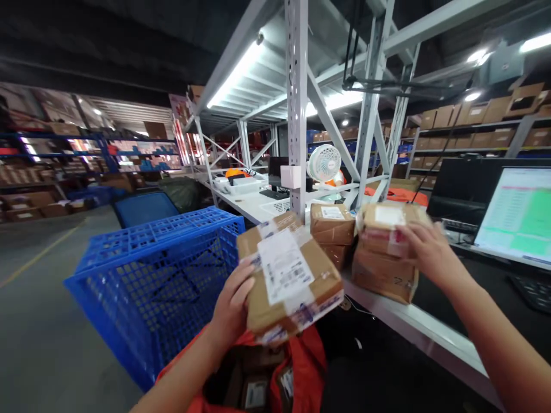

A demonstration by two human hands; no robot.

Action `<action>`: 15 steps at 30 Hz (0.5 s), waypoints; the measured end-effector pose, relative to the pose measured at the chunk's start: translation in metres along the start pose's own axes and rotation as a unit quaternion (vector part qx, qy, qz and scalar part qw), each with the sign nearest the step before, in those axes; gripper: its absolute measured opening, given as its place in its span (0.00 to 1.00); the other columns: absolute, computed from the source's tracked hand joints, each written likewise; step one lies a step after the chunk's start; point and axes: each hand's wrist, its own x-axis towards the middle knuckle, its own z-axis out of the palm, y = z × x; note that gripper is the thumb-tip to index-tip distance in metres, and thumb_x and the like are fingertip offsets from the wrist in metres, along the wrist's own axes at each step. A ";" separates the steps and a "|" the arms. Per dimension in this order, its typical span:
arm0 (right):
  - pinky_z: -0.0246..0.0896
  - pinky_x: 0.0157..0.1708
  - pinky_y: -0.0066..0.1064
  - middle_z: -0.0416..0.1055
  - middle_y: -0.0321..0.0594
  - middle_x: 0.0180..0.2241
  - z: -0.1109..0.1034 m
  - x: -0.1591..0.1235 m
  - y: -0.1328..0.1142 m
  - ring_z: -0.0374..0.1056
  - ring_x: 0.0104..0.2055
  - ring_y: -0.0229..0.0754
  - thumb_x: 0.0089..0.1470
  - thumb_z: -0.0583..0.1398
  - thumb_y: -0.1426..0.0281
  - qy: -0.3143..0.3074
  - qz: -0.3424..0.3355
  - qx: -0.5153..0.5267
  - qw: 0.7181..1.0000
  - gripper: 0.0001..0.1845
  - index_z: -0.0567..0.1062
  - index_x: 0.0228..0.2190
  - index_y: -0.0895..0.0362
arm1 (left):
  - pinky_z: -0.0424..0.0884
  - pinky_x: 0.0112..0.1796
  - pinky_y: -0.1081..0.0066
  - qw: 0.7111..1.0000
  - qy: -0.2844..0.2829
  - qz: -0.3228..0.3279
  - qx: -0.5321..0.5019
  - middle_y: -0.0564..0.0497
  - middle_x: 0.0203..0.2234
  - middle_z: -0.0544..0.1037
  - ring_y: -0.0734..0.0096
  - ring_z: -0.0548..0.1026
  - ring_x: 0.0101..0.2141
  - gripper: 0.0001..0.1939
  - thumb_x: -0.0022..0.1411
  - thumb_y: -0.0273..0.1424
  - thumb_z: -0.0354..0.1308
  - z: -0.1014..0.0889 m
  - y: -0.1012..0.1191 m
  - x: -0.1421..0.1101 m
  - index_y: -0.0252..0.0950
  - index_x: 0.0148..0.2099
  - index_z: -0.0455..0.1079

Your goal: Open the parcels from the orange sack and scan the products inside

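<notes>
My left hand (232, 307) grips a taped cardboard parcel (289, 277) with a white shipping label, held tilted above an open orange bag (301, 367) that holds more small parcels. My right hand (424, 244) is blurred and rests on the top parcel (390, 226) of a stack (384, 274) at the edge of the white workbench (413, 327); its fingers curl over the box. Another pair of stacked parcels (332, 225) sits just left of that stack.
A blue plastic crate (155, 275) stands left of the bag. A monitor (519, 215) and keyboard (531, 289) are on the bench at right. A steel rack post (297, 109), a small fan (325, 163) and shelves of boxes lie behind. Open floor spreads left.
</notes>
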 end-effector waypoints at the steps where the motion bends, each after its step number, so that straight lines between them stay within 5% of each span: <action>1: 0.43 0.67 0.62 0.67 0.53 0.58 0.006 0.001 0.004 0.56 0.67 0.59 0.58 0.61 0.60 -0.039 -0.016 0.009 0.999 0.36 0.60 0.65 0.54 | 0.70 0.62 0.51 1.000 -0.022 0.013 0.001 0.42 0.63 0.68 0.59 0.63 0.67 0.30 0.69 0.24 0.55 0.014 -0.006 0.026 0.45 0.70 0.52; 4: 0.43 0.67 0.65 0.60 0.54 0.65 0.006 -0.002 0.004 0.47 0.72 0.62 0.57 0.62 0.60 -0.063 0.025 0.020 0.997 0.40 0.57 0.67 0.53 | 0.65 0.65 0.52 0.996 -0.089 0.015 0.006 0.38 0.67 0.63 0.58 0.58 0.69 0.36 0.65 0.20 0.55 0.070 -0.032 0.098 0.41 0.71 0.49; 9: 0.54 0.66 0.60 0.58 0.53 0.65 -0.033 -0.023 -0.027 0.52 0.70 0.61 0.60 0.61 0.61 0.059 0.081 0.064 0.993 0.33 0.62 0.64 0.51 | 0.60 0.67 0.52 0.985 -0.150 -0.037 -0.077 0.35 0.68 0.60 0.57 0.59 0.69 0.38 0.59 0.22 0.57 0.180 -0.081 0.184 0.33 0.69 0.51; 12: 0.60 0.62 0.59 0.63 0.51 0.60 -0.046 -0.049 -0.066 0.61 0.64 0.60 0.59 0.62 0.65 0.075 0.084 0.118 0.987 0.27 0.68 0.59 0.47 | 0.62 0.64 0.51 0.959 -0.254 -0.074 -0.098 0.34 0.66 0.64 0.56 0.62 0.67 0.33 0.63 0.26 0.57 0.222 -0.103 0.204 0.29 0.69 0.54; 15: 0.65 0.58 0.59 0.66 0.50 0.57 -0.041 -0.085 -0.121 0.64 0.60 0.58 0.59 0.61 0.68 0.015 0.069 0.217 0.974 0.22 0.70 0.56 0.47 | 0.67 0.61 0.53 0.933 -0.316 -0.143 -0.095 0.34 0.63 0.69 0.54 0.70 0.61 0.33 0.64 0.25 0.58 0.235 -0.113 0.201 0.28 0.69 0.56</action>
